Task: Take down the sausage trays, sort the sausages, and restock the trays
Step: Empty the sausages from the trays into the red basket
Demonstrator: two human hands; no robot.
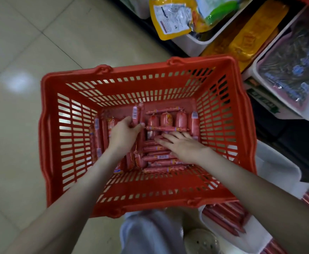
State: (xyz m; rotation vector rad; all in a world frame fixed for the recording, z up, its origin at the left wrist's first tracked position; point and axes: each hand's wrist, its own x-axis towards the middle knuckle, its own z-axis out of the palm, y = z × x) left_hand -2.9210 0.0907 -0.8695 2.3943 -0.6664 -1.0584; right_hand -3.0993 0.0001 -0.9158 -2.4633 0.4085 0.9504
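Left hand (125, 130): fingers curled round a sausage (135, 114), gripped at its lower end, with the barcode label facing up. The free end points away from the person. A second stick may be held alongside it; the two cannot be told apart with certainty.

Right hand (182, 146): fingers straight, laid flat, grasping nothing. It rests on the stacked sausages (159, 158), which lie in crosswise rows under the palm and nearer the person.

Just beyond the right fingertips stand the short fat sausages (165, 119), side by side, with one long stick across them. To the left of the left hand, more sticks lie lengthwise. All of this stock is in the bottom of the red basket (47, 125), which stands on the tiled floor (21, 52).

Behind the right forearm, outside the basket, a white tray (204, 221) holds thin red sticks (223, 217). Shelf bins (192, 44) of packets sit well beyond the basket, on the right-hand side.

Handling assessment: each piece is judged light, fairly firm along its length, with a smooth film casing likely to slip. Take hold mid-length with fingers wrapped round, not at the crimped ends. Several sticks gathered parallel should carry well, but a loose bundle may slide apart.
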